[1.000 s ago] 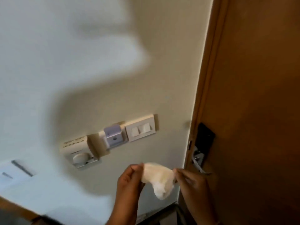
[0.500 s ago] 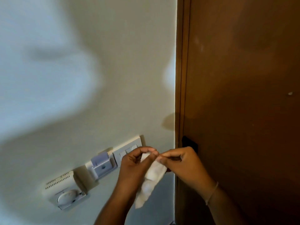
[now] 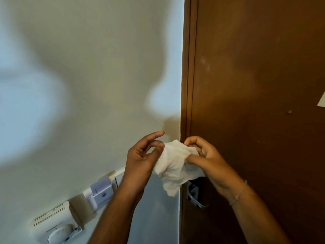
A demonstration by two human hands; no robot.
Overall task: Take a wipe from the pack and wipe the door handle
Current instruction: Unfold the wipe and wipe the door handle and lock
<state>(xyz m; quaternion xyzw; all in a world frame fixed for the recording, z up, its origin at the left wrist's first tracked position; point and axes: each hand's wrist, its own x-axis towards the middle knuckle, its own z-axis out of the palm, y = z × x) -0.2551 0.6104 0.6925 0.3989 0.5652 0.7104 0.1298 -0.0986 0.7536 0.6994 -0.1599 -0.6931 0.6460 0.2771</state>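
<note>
A crumpled white wipe (image 3: 174,164) hangs between both hands in front of the brown door (image 3: 255,85). My left hand (image 3: 142,155) pinches its left edge with thumb and fingers, the index finger raised. My right hand (image 3: 205,155) grips its right edge. Just below the wipe, the silver door handle (image 3: 195,196) shows on the door, partly hidden by the wipe and my right wrist. The pack of wipes is not in view.
The cream wall (image 3: 88,85) fills the left side. On it sit a key-card holder (image 3: 102,192), a light switch partly behind my left forearm, and a thermostat with a round dial (image 3: 58,226). A paper corner (image 3: 321,101) shows at the door's right edge.
The view has swung right and closer to the door. My hands have pulled apart, spreading the folded wipe open between them, and the handle now shows below it.
</note>
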